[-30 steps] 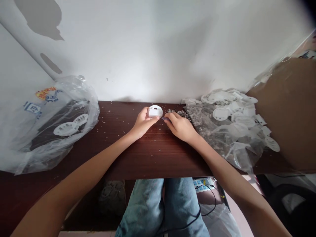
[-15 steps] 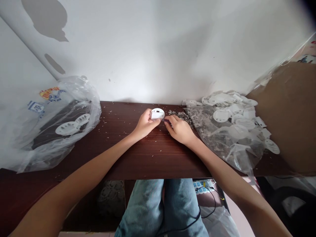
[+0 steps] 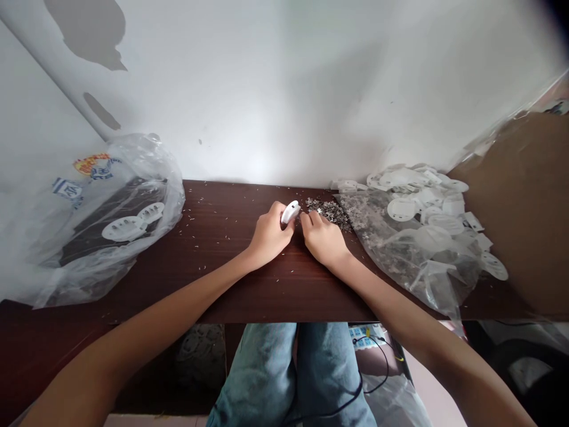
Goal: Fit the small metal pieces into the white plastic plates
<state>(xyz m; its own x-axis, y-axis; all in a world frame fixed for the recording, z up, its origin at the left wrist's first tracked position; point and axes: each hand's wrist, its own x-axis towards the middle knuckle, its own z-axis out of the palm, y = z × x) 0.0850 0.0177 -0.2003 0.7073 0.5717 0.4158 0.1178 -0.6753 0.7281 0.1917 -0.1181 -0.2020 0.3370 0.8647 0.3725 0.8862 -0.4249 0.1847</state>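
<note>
A round white plastic part (image 3: 291, 211) is gripped in my left hand (image 3: 270, 237), tilted up on its edge above the dark brown table. Close on its right is my right hand (image 3: 324, 239), with the fingers pinched together. Whatever the right fingertips hold, if anything, is too small and hidden to make out. Just behind the right hand lies a heap of small metal pieces (image 3: 333, 214), partly spilling from a clear plastic bag (image 3: 373, 222).
Many white plastic parts (image 3: 422, 196) are piled at the right, beside a brown cardboard box (image 3: 520, 201). At the left, a clear bag (image 3: 171, 172) holds white parts (image 3: 124, 228). Tiny slivers dot the tabletop (image 3: 222, 207). Below are a power strip (image 3: 368, 339) and black cable.
My left hand has turned the white part from facing me to nearly edge-on and shifted it slightly right. My right fingers have curled in more.
</note>
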